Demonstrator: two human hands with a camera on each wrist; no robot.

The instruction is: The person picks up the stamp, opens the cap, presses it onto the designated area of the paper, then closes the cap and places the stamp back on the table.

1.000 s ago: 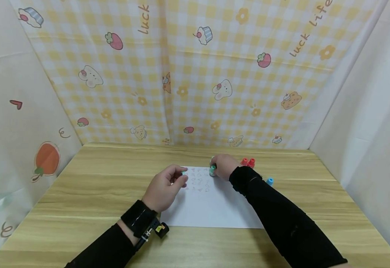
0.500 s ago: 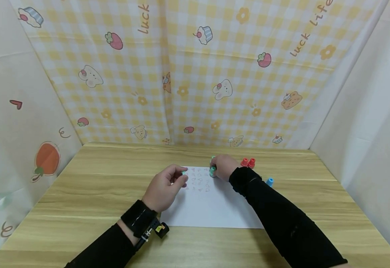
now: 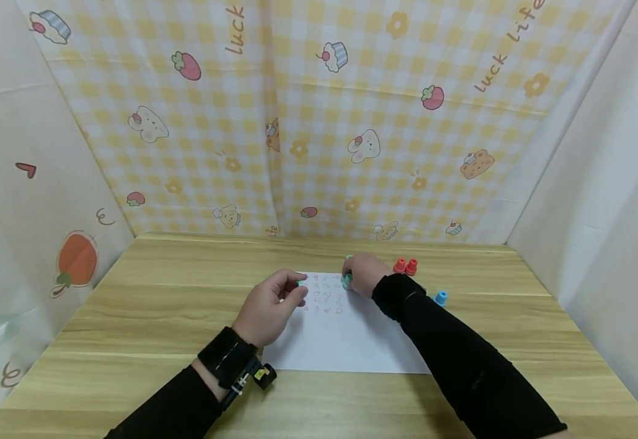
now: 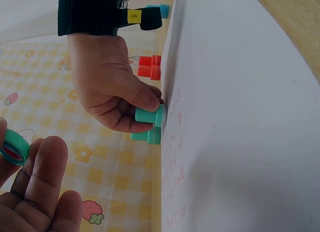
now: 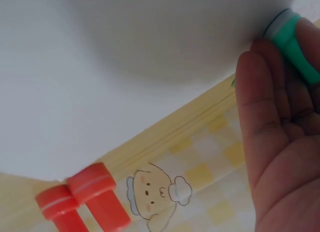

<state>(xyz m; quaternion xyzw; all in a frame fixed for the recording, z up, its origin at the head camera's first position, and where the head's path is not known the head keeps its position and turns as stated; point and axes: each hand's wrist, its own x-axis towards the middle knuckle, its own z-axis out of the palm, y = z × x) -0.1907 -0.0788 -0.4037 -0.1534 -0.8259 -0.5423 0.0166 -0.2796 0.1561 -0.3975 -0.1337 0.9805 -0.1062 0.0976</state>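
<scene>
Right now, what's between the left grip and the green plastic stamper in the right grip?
In the head view, white paper with rows of small reddish marks lies between the left grip and the green stamper; nothing stands on that stretch.

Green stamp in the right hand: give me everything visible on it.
The green stamp is teal-green and looks like plastic: a narrower handle, a wider collar, and a pale band at the broad end. The right hand pinches it roughly upright, broad end down, at the far part of the white paper, beside the reddish marks. Its stamping face is hidden; I can't tell whether it touches the paper.
</scene>
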